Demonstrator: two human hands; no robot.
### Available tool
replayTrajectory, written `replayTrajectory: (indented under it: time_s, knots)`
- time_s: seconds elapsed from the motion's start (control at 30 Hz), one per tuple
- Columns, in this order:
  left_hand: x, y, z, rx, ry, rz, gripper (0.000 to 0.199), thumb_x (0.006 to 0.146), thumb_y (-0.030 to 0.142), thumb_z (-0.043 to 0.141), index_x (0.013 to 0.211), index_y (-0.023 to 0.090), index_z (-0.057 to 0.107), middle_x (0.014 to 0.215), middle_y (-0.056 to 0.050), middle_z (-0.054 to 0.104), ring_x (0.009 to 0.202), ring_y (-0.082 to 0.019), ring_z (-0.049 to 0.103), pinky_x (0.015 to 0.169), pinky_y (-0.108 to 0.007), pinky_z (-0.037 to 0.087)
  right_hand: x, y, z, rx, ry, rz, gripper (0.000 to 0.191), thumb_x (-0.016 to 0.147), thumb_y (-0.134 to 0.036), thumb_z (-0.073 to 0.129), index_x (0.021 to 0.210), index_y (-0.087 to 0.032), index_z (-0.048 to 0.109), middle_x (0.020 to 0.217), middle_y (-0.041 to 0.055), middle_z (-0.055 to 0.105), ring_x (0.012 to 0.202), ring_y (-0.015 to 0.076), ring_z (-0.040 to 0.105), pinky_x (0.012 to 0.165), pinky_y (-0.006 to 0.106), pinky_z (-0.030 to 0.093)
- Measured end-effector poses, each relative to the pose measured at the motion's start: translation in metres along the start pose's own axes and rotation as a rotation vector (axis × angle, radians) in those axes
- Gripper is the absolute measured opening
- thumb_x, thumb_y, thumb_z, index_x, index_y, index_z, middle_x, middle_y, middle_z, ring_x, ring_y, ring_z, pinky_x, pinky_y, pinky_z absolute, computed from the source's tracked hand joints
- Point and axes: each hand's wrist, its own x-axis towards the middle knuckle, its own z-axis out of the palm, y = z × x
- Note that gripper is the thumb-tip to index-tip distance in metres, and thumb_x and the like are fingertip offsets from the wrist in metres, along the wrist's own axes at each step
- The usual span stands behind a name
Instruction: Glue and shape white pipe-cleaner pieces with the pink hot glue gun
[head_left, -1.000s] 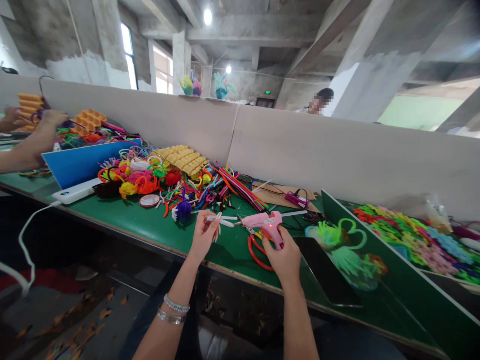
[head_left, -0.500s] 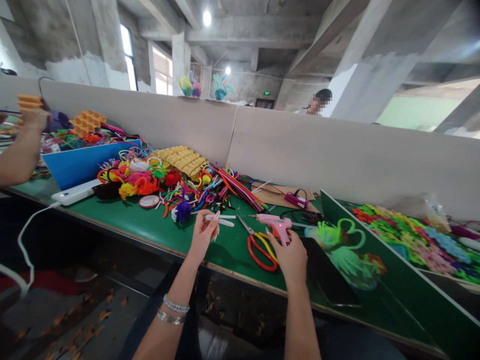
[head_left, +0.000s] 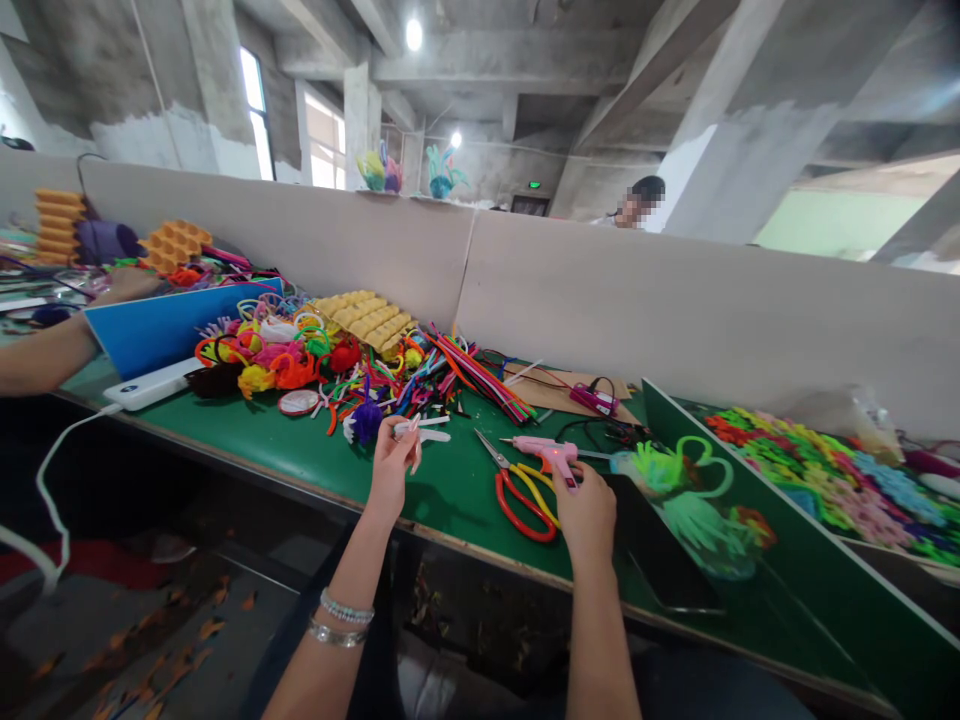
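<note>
My left hand, wearing bracelets at the wrist, pinches two thin white strips that point to the right above the green table. The strips' material is hard to make out. My right hand has its fingers closed around the lower handle of a pink hot glue gun. The gun's nozzle points left and a small red light shows on its body. Between my hands, scissors with one red and one yellow handle lie on the table, blades toward the back.
A heap of colourful pipe-cleaner pieces fills the back left beside a blue board. A white power strip lies at the table edge. To the right are a dark tablet, green pipe-cleaner pieces and a green divider. A co-worker's arm reaches in from the left.
My left hand has moved slightly left with the white strips. My right fingers have slid from the gun's trigger area toward its handle end. The co-worker's hand has let go of an orange tray.
</note>
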Motion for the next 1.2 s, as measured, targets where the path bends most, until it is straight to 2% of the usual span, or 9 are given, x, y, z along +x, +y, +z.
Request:
replayTrajectory:
  time_s: [0.17, 0.27, 0.33, 0.4, 0.47, 0.57, 0.67, 0.87, 1.2]
  knots:
    - [0.001, 0.001, 0.0, -0.014, -0.019, -0.009, 0.028, 0.066, 0.032, 0.064, 0.076, 0.02, 0.041, 0.045, 0.011, 0.042, 0.032, -0.002, 0.034, 0.031, -0.013, 0.022, -0.005, -0.012, -0.008, -0.13, 0.038, 0.019, 0.038, 0.076, -0.043, 0.044, 0.095, -0.014, 0.058, 0.096, 0.0161, 0.059, 0.084, 0.0276, 0.05, 0.065, 0.037, 0.037]
    - [-0.003, 0.0, 0.006, -0.033, -0.033, -0.017, 0.028, 0.067, 0.03, 0.064, 0.077, 0.021, 0.04, 0.045, 0.011, 0.041, 0.033, -0.002, 0.033, 0.032, -0.013, 0.022, -0.004, -0.025, -0.014, 0.048, 0.111, -0.065, 0.035, 0.076, -0.042, 0.045, 0.094, -0.014, 0.057, 0.099, 0.0142, 0.058, 0.091, 0.0263, 0.049, 0.073, 0.04, 0.038]
    - [-0.006, -0.001, 0.01, -0.049, -0.031, -0.03, 0.027, 0.067, 0.029, 0.064, 0.077, 0.021, 0.041, 0.045, 0.011, 0.041, 0.033, -0.002, 0.032, 0.033, -0.013, 0.021, -0.005, -0.036, -0.016, 0.32, -0.013, -0.194, 0.03, 0.078, -0.04, 0.044, 0.089, -0.016, 0.058, 0.094, 0.0104, 0.06, 0.091, 0.0221, 0.051, 0.078, 0.037, 0.039]
    - [-0.009, -0.003, 0.015, -0.062, -0.027, -0.042, 0.027, 0.067, 0.03, 0.064, 0.078, 0.021, 0.041, 0.045, 0.011, 0.039, 0.033, -0.002, 0.03, 0.033, -0.013, 0.021, -0.01, -0.049, -0.015, 0.584, -0.148, -0.224, 0.029, 0.079, -0.04, 0.044, 0.09, -0.017, 0.058, 0.099, 0.0092, 0.059, 0.092, 0.0197, 0.052, 0.075, 0.033, 0.043]
    - [-0.012, -0.006, 0.02, -0.07, -0.027, -0.048, 0.027, 0.067, 0.031, 0.064, 0.077, 0.021, 0.041, 0.044, 0.011, 0.037, 0.033, -0.002, 0.029, 0.033, -0.014, 0.02, -0.018, -0.061, -0.013, 0.737, -0.256, -0.171, 0.031, 0.077, -0.041, 0.048, 0.092, -0.017, 0.059, 0.099, 0.0085, 0.06, 0.086, 0.0183, 0.054, 0.07, 0.03, 0.045]
    - [-0.016, -0.01, 0.027, -0.072, -0.048, -0.064, 0.027, 0.068, 0.032, 0.064, 0.077, 0.021, 0.041, 0.042, 0.012, 0.036, 0.033, -0.003, 0.028, 0.034, -0.014, 0.019, -0.03, -0.076, -0.007, 0.948, -0.521, -0.082, 0.036, 0.074, -0.042, 0.053, 0.1, -0.018, 0.059, 0.096, 0.0061, 0.062, 0.077, 0.0159, 0.056, 0.065, 0.028, 0.046]
    - [-0.021, -0.014, 0.033, -0.066, -0.058, -0.088, 0.027, 0.067, 0.032, 0.064, 0.075, 0.02, 0.041, 0.043, 0.011, 0.036, 0.033, -0.002, 0.029, 0.034, -0.013, 0.02, -0.037, -0.085, -0.004, 1.102, -0.636, 0.024, 0.038, 0.07, -0.043, 0.056, 0.098, -0.017, 0.062, 0.086, 0.0042, 0.065, 0.061, 0.0126, 0.054, 0.056, 0.026, 0.045]
    - [-0.028, -0.02, 0.04, -0.073, -0.026, -0.117, 0.028, 0.065, 0.031, 0.066, 0.073, 0.02, 0.042, 0.047, 0.011, 0.037, 0.035, -0.001, 0.032, 0.037, -0.012, 0.026, -0.037, -0.089, -0.002, 1.186, -0.567, 0.079, 0.026, 0.069, -0.038, 0.059, 0.086, -0.019, 0.067, 0.076, 0.0006, 0.065, 0.053, 0.0092, 0.05, 0.054, 0.024, 0.044]
    - [-0.032, -0.026, 0.043, 0.007, -0.065, -0.099, 0.025, 0.071, 0.034, 0.06, 0.076, 0.019, 0.041, 0.046, 0.011, 0.036, 0.033, -0.001, 0.027, 0.032, -0.012, 0.019, -0.038, -0.088, 0.004, 1.32, -0.492, 0.239, 0.023, 0.063, -0.035, 0.065, 0.08, -0.019, 0.068, 0.069, 0.0001, 0.061, 0.05, 0.0077, 0.045, 0.046, 0.022, 0.037]
